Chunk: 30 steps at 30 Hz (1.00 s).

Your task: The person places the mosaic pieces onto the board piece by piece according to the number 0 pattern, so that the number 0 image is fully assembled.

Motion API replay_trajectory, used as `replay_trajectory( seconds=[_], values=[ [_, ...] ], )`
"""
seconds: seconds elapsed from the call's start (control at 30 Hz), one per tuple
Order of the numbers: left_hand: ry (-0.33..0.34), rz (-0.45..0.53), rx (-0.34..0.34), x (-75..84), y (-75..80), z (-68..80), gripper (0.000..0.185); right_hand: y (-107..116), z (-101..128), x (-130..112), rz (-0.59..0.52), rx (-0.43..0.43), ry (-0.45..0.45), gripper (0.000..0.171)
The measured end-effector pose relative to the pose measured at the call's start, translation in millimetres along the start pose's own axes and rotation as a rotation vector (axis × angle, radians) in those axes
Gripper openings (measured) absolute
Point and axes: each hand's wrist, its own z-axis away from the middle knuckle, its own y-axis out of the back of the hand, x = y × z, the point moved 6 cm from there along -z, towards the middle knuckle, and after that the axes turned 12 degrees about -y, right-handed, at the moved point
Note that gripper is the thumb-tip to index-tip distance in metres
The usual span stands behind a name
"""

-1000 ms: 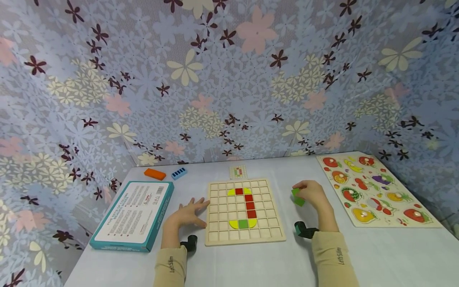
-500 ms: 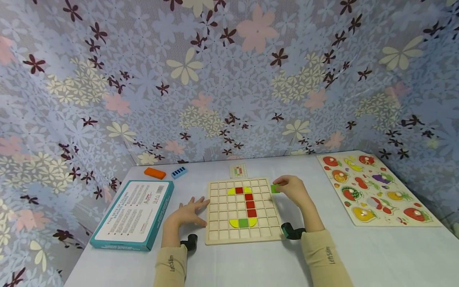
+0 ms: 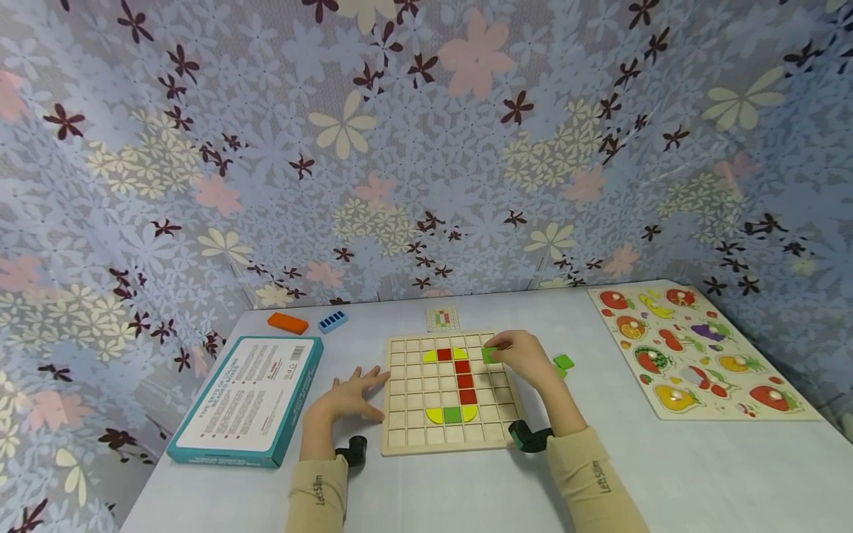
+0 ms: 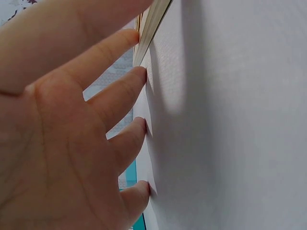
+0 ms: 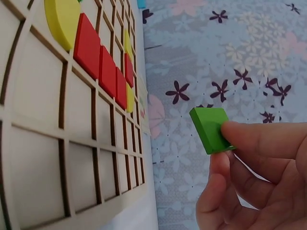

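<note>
A wooden grid board (image 3: 406, 437) lies on the white table, with red, yellow and green tiles set in its cells (image 5: 96, 52). My right hand (image 3: 526, 357) hovers over the board's upper right part and pinches a green square tile (image 3: 489, 354) (image 5: 209, 128) between thumb and fingertips. Flat on the table at the board's left edge rests my left hand (image 3: 349, 396), fingers spread and straight (image 4: 120, 96); its fingertips touch the tabletop and it holds nothing. More green tiles (image 3: 563, 362) lie on the table right of the board.
A teal box (image 3: 249, 396) lies to the left. An orange block (image 3: 288, 322), a blue block (image 3: 332, 321) and a small pattern card (image 3: 443, 318) sit near the back. A fruit puzzle board (image 3: 693, 355) lies at the right. Flowered cloth walls the table in.
My right hand lifted a green tile from the pile right of the board and carried it left over the board's upper right cells. The left hand stayed put.
</note>
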Motion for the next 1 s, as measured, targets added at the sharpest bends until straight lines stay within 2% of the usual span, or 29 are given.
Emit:
replay_trajectory(
  seconds=[0.2, 0.43, 0.6, 0.7, 1.0],
  values=[
    [-0.004, 0.011, 0.000, 1.9, -0.2, 0.2, 0.078, -10, 2, -8, -0.003, -0.016, 0.029, 0.018],
    [-0.018, 0.017, 0.004, 2.0, 1.2, 0.9, 0.079, -31, -1, -16, 0.055, -0.033, 0.070, 0.012],
    [-0.015, 0.018, 0.000, 1.7, 1.2, 1.6, 0.078, -46, -7, -21, 0.061, -0.070, 0.116, 0.012],
    [-0.007, 0.018, -0.003, 1.3, 0.7, 1.7, 0.078, -55, -12, -23, 0.066, -0.083, 0.107, 0.013],
    [-0.014, 0.009, -0.006, 0.0, -0.7, 1.2, 0.078, -73, -25, -34, 0.096, -0.076, 0.153, 0.013]
  ],
)
